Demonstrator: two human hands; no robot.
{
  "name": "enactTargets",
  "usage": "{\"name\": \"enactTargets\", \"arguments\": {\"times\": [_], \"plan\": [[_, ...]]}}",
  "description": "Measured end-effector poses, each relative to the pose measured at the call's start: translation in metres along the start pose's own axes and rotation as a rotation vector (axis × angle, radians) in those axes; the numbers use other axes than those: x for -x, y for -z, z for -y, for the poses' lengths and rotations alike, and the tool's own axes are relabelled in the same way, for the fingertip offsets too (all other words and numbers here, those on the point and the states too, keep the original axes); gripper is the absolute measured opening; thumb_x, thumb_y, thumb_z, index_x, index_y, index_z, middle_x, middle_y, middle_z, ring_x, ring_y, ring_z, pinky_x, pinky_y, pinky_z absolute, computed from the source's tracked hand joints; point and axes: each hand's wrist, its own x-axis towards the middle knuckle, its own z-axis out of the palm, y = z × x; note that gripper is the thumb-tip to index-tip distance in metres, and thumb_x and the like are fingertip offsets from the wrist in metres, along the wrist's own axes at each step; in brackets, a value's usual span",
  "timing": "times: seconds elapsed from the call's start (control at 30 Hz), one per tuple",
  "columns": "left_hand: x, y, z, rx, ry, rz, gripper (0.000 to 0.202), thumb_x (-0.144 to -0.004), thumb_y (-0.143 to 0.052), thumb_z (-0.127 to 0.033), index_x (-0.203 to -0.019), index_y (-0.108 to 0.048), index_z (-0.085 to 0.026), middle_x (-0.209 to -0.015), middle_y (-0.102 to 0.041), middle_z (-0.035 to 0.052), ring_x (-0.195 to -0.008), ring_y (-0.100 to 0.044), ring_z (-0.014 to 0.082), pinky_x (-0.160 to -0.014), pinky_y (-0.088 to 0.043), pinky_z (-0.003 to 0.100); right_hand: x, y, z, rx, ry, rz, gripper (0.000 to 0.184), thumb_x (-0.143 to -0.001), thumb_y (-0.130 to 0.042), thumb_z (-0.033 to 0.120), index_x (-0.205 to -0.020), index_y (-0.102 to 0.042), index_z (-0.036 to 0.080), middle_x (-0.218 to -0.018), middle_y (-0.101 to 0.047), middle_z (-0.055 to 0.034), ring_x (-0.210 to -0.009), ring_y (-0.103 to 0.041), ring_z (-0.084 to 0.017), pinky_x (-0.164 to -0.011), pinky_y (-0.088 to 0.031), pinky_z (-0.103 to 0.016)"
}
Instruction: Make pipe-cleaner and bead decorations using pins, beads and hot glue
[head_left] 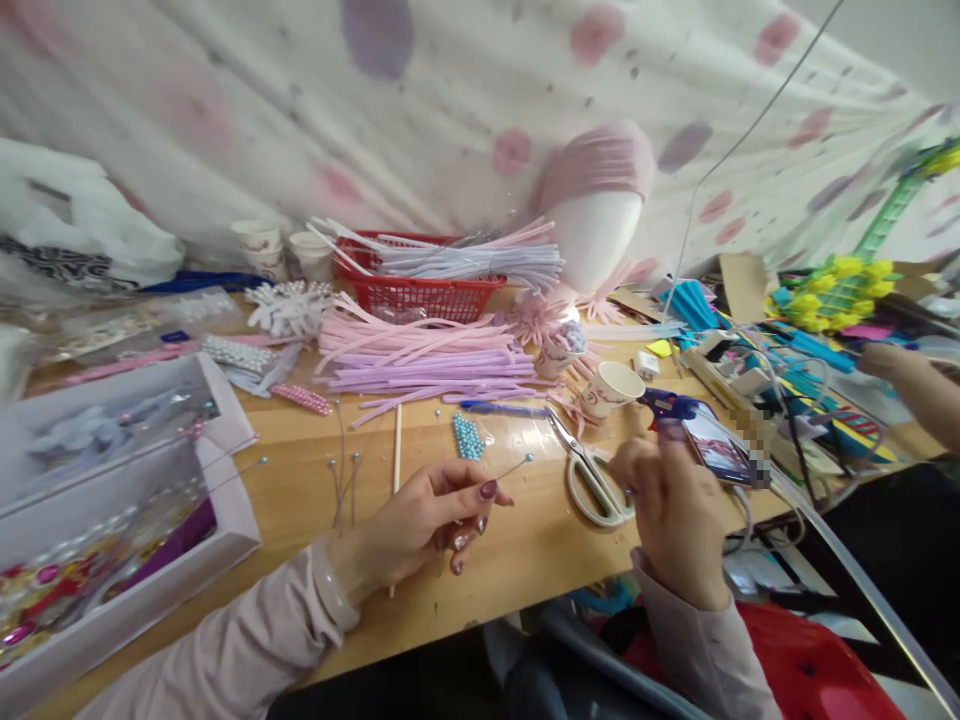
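My left hand (pixel 442 515) pinches a thin wire stem with a small blue bead (pixel 529 457) on its tip, held low over the wooden table. My right hand (pixel 679 510), slightly blurred, has its fingers curled below a blue glue gun (pixel 670 405) and appears to grip its handle, which is hidden. White-handled scissors (pixel 592 490) lie between my hands. Beyond my left hand is a small cluster of blue beads (pixel 469 437). A pale wooden stick (pixel 397 450) and several wire stems (pixel 341 480), some tipped with blue beads, lie around my left hand.
Pink and purple fuzzy stems (pixel 435 365) lie before a red basket (pixel 427 297). Paper cup (pixel 611 388), phone (pixel 720 443) and cables are at right. Open white boxes (pixel 225 560) stand left. A mannequin head (pixel 600 225) stands behind. Another person's hand (pixel 911 385) is far right.
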Motion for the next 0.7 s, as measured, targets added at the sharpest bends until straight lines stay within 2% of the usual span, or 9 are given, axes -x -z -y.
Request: {"name": "enactTargets", "arguments": {"times": [0.07,0.13,0.17,0.23,0.33,0.43,0.57,0.7], "plan": [[0.004,0.000,-0.008,0.004,-0.019,0.000,0.029,-0.067,-0.081,-0.040,-0.074,-0.068,-0.015,-0.050,-0.045,-0.0064,-0.038,-0.030,0.0026,-0.029,-0.031,0.012,-0.003,-0.014,0.004,0.147,-0.039,0.207,0.047,-0.090,-0.056,0.042,-0.049,-0.047,0.021,-0.046,-0.041,0.0039,-0.043,-0.038,-0.011,-0.046,-0.028,-0.028],[0.007,0.002,-0.018,0.016,-0.071,-0.022,0.028,-0.067,-0.081,-0.039,-0.074,-0.068,-0.015,-0.050,-0.044,-0.0071,-0.036,-0.022,0.0001,-0.028,-0.020,0.010,-0.004,-0.035,0.008,0.339,-0.045,0.497,0.034,-0.089,-0.057,0.037,-0.060,-0.058,0.019,-0.051,-0.052,0.0025,-0.047,-0.045,-0.012,-0.046,-0.030,-0.025],[0.009,0.003,-0.024,0.024,-0.104,-0.029,0.028,-0.068,-0.081,-0.039,-0.075,-0.067,-0.015,-0.050,-0.042,-0.0076,-0.036,-0.019,-0.0005,-0.029,-0.016,0.009,-0.004,-0.048,0.011,0.446,-0.023,0.641,0.029,-0.090,-0.055,0.035,-0.066,-0.061,0.019,-0.054,-0.056,0.0018,-0.049,-0.049,-0.012,-0.047,-0.031,-0.025],[0.011,0.006,-0.032,0.039,-0.169,-0.046,0.029,-0.068,-0.081,-0.039,-0.075,-0.067,-0.015,-0.048,-0.039,-0.0085,-0.037,-0.015,-0.0006,-0.031,-0.012,0.009,0.001,-0.075,0.013,0.614,0.056,0.806,0.022,-0.089,-0.054,0.029,-0.073,-0.064,0.018,-0.059,-0.061,0.0003,-0.053,-0.053,-0.012,-0.050,-0.034,-0.024],[0.012,0.010,-0.040,0.049,-0.231,-0.087,0.030,-0.067,-0.081,-0.039,-0.075,-0.065,-0.015,-0.047,-0.037,-0.0088,-0.038,-0.014,0.0001,-0.032,-0.012,0.010,0.013,-0.114,0.012,0.858,0.181,0.875,0.020,-0.088,-0.052,0.028,-0.086,-0.067,0.015,-0.072,-0.069,-0.0063,-0.060,-0.060,-0.016,-0.053,-0.036,-0.025],[0.011,0.013,-0.041,0.049,-0.242,-0.119,0.033,-0.064,-0.083,-0.039,-0.076,-0.065,-0.014,-0.048,-0.035,-0.0092,-0.039,-0.015,0.0003,-0.033,-0.011,0.010,0.022,-0.140,0.006,1.078,0.365,0.918,0.026,-0.090,-0.045,0.023,-0.089,-0.069,0.013,-0.079,-0.072,-0.0125,-0.067,-0.064,-0.021,-0.053,-0.037,-0.028],[0.009,0.016,-0.040,0.067,-0.258,-0.128,0.033,-0.064,-0.083,-0.038,-0.075,-0.064,-0.014,-0.049,-0.033,-0.0098,-0.039,-0.015,0.0003,-0.033,-0.012,0.011,0.026,-0.146,0.002,1.218,0.449,0.986,0.027,-0.087,-0.044,0.013,-0.081,-0.070,0.013,-0.076,-0.071,-0.0130,-0.067,-0.066,-0.023,-0.051,-0.036,-0.029],[0.008,0.018,-0.039,0.086,-0.243,-0.094,0.032,-0.064,-0.084,-0.036,-0.075,-0.065,-0.014,-0.048,-0.036,-0.0092,-0.038,-0.016,-0.0002,-0.032,-0.012,0.010,0.027,-0.137,0.004,1.304,0.397,0.922,0.020,-0.080,-0.050,0.007,-0.072,-0.068,0.013,-0.073,-0.071,-0.0155,-0.067,-0.067,-0.025,-0.052,-0.037,-0.030]]}}
